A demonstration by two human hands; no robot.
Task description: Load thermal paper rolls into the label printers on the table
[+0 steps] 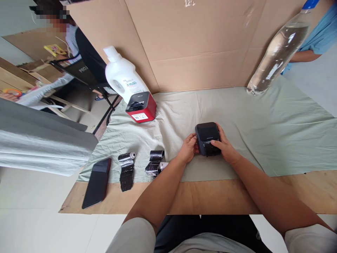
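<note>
While both hands (187,149) (224,147) grip it, small printer (206,137): dark, boxy, rounded corners.

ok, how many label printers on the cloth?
2. A black printer sits mid-cloth, held between the left hand and right hand. A red printer stands at the far left, in front of the white bottle. None appear hidden.

Small black boxy printer (207,138) sits upright on green cloth, apparently closed.
</note>
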